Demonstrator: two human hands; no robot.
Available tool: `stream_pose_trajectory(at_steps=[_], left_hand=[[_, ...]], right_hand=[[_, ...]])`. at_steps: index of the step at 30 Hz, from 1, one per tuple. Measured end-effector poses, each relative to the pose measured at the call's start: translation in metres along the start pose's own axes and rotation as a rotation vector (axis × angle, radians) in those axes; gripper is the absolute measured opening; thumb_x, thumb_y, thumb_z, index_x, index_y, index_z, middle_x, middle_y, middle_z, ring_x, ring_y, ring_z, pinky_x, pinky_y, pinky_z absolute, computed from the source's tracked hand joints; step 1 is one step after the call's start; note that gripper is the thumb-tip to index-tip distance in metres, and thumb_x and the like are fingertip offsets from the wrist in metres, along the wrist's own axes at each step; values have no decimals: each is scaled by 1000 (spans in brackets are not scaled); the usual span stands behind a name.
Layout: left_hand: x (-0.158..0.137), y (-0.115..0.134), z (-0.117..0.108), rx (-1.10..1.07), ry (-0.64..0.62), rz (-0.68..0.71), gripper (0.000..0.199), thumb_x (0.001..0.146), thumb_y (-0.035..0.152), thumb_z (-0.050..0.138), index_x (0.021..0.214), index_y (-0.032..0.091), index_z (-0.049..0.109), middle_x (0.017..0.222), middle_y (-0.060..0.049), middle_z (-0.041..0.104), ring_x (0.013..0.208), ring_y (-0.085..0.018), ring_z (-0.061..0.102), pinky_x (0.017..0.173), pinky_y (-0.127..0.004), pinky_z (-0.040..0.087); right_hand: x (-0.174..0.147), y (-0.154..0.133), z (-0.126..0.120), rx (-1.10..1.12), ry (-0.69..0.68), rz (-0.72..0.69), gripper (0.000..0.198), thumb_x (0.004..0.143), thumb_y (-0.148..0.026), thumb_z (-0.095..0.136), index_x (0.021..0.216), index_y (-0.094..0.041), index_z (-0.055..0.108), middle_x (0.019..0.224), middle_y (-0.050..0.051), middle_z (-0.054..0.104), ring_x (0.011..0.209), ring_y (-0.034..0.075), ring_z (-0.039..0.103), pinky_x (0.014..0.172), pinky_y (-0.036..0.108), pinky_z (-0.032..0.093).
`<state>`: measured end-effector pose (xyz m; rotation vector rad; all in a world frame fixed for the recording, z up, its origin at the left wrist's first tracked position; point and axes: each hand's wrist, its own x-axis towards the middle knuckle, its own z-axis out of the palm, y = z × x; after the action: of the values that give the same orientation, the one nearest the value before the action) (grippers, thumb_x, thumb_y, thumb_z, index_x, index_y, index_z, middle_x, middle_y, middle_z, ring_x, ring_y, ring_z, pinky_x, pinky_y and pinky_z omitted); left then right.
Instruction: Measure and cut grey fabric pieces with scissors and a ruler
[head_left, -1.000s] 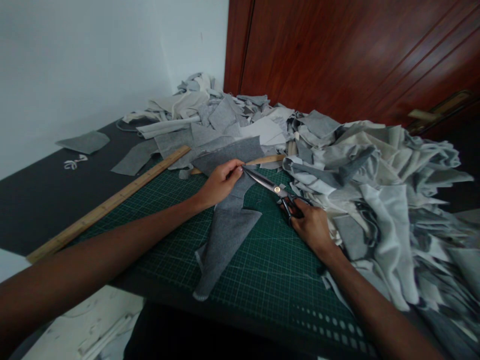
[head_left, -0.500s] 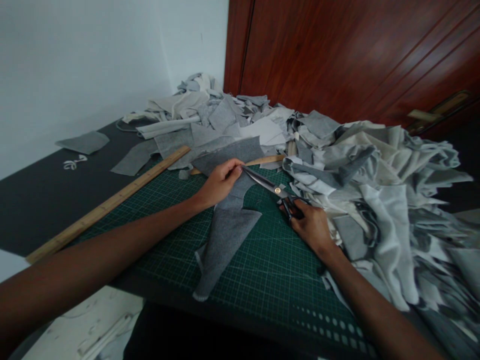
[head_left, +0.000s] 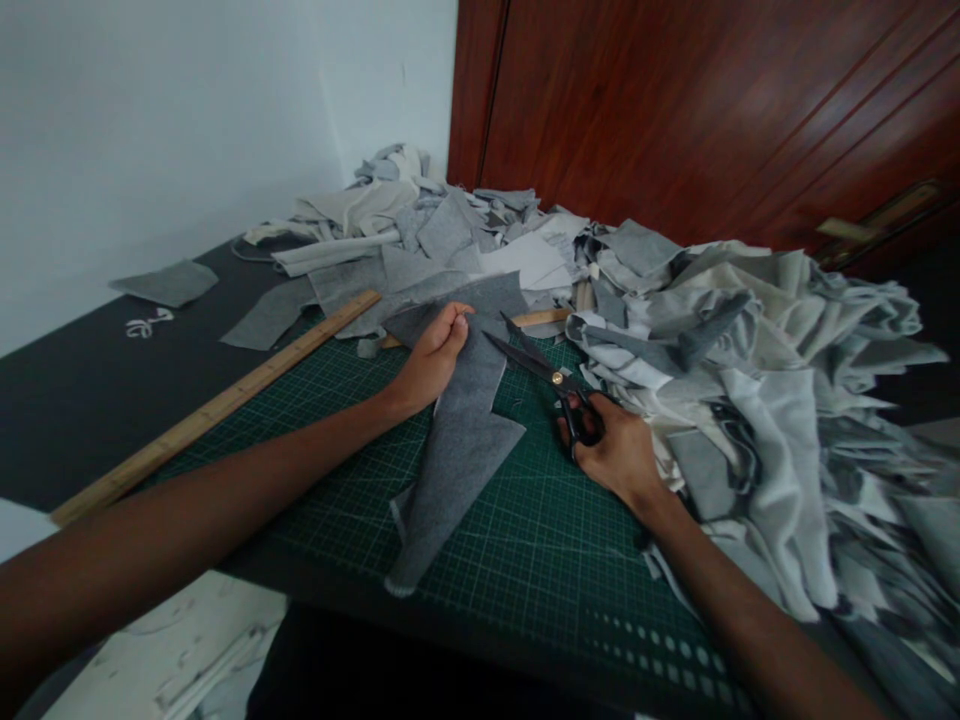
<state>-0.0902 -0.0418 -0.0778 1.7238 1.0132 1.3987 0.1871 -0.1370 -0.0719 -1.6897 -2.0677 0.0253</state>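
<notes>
A dark grey fabric piece with a notched right edge lies over the green cutting mat, its narrow end toward me. My left hand is closed in a pinch at the upper part of this fabric; the exact grip between thumb and fingertips is hard to see. In my right hand are black-handled scissors, fingers through the loops. Their blades stand apart, tips pointing left near the fabric's right edge, a short way from my left fingertips.
A long wooden ruler lies slantwise on the left. Another wooden strip is partly covered behind the fabric. Grey and white fabric scraps are heaped at the right and back. A white wall and a red-brown wooden door stand behind.
My left hand has drawn back left, away from the scissor tips. The scissor blades have opened from nearly closed. The fabric under my left hand now lies flatter.
</notes>
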Motion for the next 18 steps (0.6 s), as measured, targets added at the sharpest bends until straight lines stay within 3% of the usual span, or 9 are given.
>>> stream_pose_trajectory(at_steps=[6,11,18], left_hand=[[1,-8,2,-43,11,-24,42,103,66,38,105,27,53,77,0,44,72,-20,50,65,-32,44],[1,-6,2,-46,-13,-4,42,104,64,38,103,26,54,78,-1,48,74,-19,52,66,-32,46],[-1,1,2,-71,-27,-19,35,106,57,42,101,24,54,79,-1,50,77,-19,53,67,-31,49]], right_hand=[[1,1,0,32,-8,24,23,83,-39,66,94,-20,62,77,4,68,63,19,59,58,28,38],[1,3,0,34,-31,-35,23,82,-39,66,95,-20,62,79,4,67,64,19,58,59,29,38],[1,3,1,9,-12,-47,20,84,-39,66,82,-21,57,68,0,60,55,14,51,54,27,32]])
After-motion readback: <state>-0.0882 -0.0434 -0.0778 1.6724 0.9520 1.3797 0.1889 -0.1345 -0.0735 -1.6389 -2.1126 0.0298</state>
